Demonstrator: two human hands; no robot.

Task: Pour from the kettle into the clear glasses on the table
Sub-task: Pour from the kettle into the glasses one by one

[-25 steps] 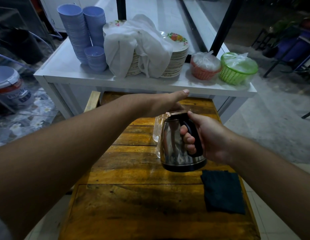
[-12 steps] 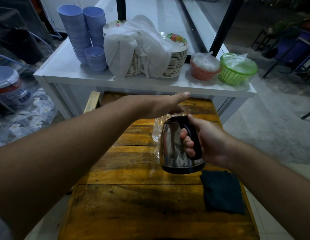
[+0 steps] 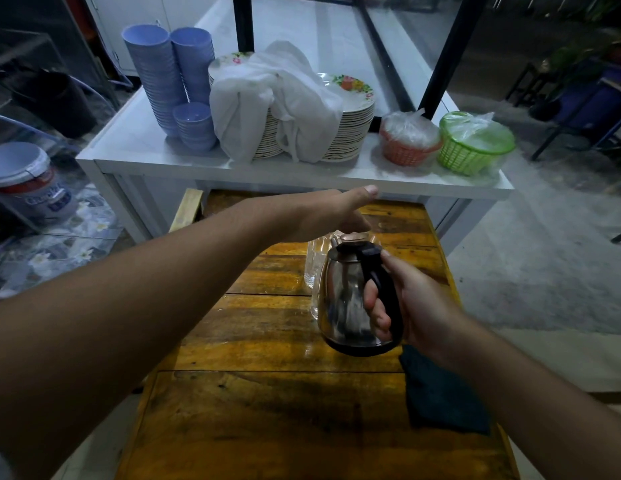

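A steel kettle [image 3: 343, 299] with a black handle and base hangs nearly upright above the wooden table [image 3: 260, 344], and my right hand [image 3: 423, 306] grips its handle. Just left of and behind the kettle stand two clear glasses, one further back [image 3: 314, 261] and one nearer [image 3: 314, 308], both mostly hidden by the kettle. My left hand [image 3: 326, 213] reaches across from the left and hovers over the far glass and the kettle's lid, thumb stretched out. Its fingers curl down out of sight, so what they touch is hidden.
A dark cloth [image 3: 440, 393] lies on the table's right side, under my right wrist. Behind the table a white counter [image 3: 139, 147] carries stacked blue bowls [image 3: 170, 81], plates under a white cloth [image 3: 278, 105], and an orange basket [image 3: 409, 140] and a green one [image 3: 475, 143].
The kettle has tipped back from a leftward lean to nearly upright and sunk slightly. My left hand has stayed over the glasses.
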